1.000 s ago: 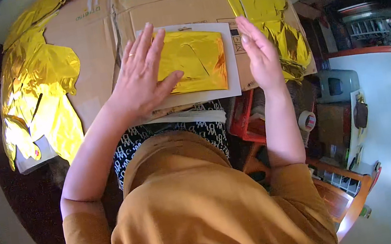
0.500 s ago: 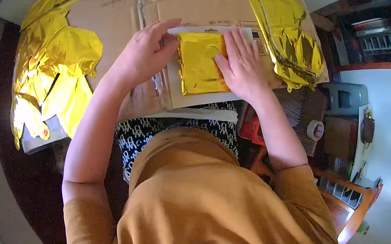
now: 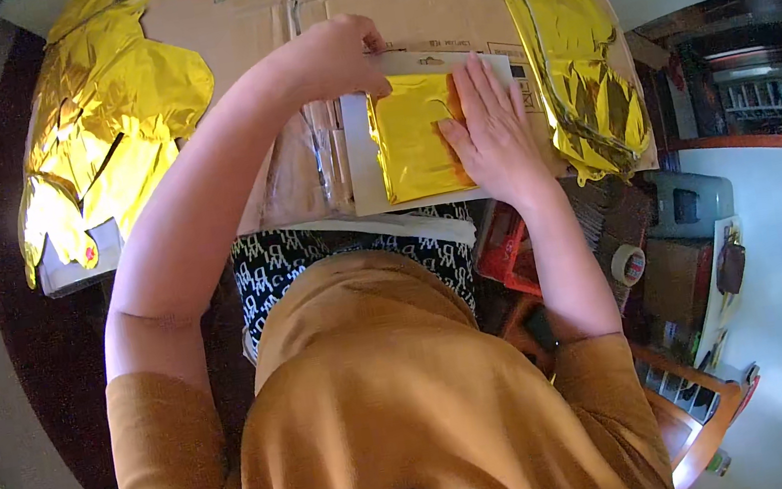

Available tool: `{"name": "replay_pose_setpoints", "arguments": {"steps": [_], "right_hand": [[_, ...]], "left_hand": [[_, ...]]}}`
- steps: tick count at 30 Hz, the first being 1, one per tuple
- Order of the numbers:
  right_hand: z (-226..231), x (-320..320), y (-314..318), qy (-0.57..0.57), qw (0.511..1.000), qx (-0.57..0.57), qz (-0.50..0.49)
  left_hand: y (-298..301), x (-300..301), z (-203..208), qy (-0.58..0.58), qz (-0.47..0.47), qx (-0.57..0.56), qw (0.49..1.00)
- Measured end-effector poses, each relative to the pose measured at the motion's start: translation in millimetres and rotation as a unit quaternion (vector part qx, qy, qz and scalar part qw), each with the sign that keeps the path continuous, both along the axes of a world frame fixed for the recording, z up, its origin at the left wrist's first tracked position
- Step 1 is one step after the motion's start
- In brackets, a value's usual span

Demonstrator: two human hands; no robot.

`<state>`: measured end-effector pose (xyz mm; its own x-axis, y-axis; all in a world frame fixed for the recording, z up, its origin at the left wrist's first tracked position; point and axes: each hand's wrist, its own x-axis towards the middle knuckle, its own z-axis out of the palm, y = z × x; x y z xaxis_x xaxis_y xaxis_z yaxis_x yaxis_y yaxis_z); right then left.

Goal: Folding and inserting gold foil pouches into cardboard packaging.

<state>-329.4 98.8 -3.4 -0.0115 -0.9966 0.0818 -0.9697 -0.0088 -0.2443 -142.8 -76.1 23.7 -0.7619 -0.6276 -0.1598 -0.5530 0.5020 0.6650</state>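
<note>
A folded square of shiny gold foil (image 3: pixel 419 144) lies on a pale backing card (image 3: pixel 365 172) with a hang slot at its far edge. My right hand (image 3: pixel 496 133) rests flat along the foil's right side, fingers stretched out and thumb spread over the foil. At the far left corner of the card is my left hand (image 3: pixel 333 59), its fingers bent downward. Its thumb touches the foil's far left corner, with a gap between thumb and fingertips. Part of the card's corner is hidden beneath that hand.
The card lies on a flattened cardboard box (image 3: pixel 227 26) with a taped seam. Crumpled gold foil balloons (image 3: pixel 136 95) cover its left side, and a long foil piece (image 3: pixel 574 45) lies along the right. Below right are a tape roll (image 3: pixel 628 265) and a red basket (image 3: pixel 508 247).
My left hand has moved away from me and right, its fingers bending down over the card's corner. The foil, card and right hand shift slightly right and nearer in the picture.
</note>
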Motion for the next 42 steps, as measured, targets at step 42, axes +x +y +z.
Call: {"name": "replay_pose_setpoints", "arguments": {"steps": [42], "right_hand": [[-3,5,9,-0.011,0.999,-0.039,-0.021]], "left_hand": [[68,34,-9,0.131,-0.228,-0.306,0.915]]}}
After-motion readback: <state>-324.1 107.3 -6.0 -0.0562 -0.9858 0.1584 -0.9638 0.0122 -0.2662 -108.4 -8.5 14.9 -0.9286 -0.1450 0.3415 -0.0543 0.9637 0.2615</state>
